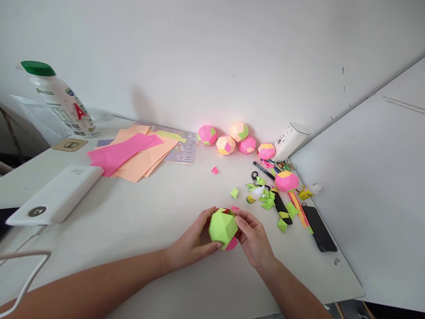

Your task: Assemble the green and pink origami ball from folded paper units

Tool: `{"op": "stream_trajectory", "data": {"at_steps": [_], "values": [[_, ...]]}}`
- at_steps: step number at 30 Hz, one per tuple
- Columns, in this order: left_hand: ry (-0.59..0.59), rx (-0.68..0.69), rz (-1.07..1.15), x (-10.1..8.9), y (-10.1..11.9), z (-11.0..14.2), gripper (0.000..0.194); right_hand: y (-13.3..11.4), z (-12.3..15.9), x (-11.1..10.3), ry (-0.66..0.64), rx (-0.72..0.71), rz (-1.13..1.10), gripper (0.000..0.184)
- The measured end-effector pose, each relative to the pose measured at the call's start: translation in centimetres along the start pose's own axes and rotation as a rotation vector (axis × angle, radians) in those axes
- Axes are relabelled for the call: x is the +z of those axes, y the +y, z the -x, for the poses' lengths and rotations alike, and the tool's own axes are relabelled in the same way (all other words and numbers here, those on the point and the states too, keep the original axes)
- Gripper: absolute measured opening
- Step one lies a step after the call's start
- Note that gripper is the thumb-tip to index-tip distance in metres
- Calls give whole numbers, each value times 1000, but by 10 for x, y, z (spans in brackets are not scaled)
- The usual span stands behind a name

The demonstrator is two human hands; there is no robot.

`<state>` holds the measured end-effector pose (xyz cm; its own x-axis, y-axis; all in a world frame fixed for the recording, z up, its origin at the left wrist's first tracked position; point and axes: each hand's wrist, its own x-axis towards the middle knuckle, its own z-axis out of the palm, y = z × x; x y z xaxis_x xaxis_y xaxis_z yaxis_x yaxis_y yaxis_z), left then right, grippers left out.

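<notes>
A faceted paper ball (223,228), mostly light green with pink parts at its right and lower edge, is held just above the table near its front. My left hand (195,239) wraps its left side, thumb along the bottom and fingers behind. Against the right edge, my right hand (250,235) pinches the paper with thumb and fingers; its fingertips are partly hidden. The ball's top right shows a gap with red-pink inside. Beyond it lie a small green paper piece (234,192) and a small pink piece (215,170).
Several finished paper balls (207,135) line the wall. At right are a glue bottle (255,195), scissors (254,175), green scraps (268,199), a black phone (319,228) and a white box (292,141). Left stand paper sheets (133,153), a power bank (55,195) and a plastic bottle (64,99).
</notes>
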<state>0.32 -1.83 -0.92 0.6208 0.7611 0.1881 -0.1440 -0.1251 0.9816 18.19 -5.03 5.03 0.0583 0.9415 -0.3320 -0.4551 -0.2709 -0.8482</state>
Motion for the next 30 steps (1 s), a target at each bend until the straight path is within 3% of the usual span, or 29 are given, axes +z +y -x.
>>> {"op": "stream_trajectory", "data": {"at_steps": [4, 9, 14, 17, 21, 25, 30], "values": [[-10, -41, 131, 0, 2, 0, 69, -1, 2, 0, -53, -1, 78, 35], [-30, -97, 172, -1, 2, 1, 66, 1, 0, -4, 12, 39, 95, 39], [-88, -13, 236, 1, 4, -1, 74, -2, -2, -2, 51, 52, -43, 39], [-126, 29, 304, 3, 1, -1, 85, -5, -1, 1, 18, 76, -79, 37], [-109, -37, 294, 1, -5, 2, 96, -5, 0, 2, -4, 125, -95, 35], [-93, -77, 319, -1, -6, 3, 97, -4, 0, 1, -43, 120, -98, 32], [-84, -60, 432, 1, -1, -1, 92, -3, 2, 2, -204, 57, -33, 31]]}}
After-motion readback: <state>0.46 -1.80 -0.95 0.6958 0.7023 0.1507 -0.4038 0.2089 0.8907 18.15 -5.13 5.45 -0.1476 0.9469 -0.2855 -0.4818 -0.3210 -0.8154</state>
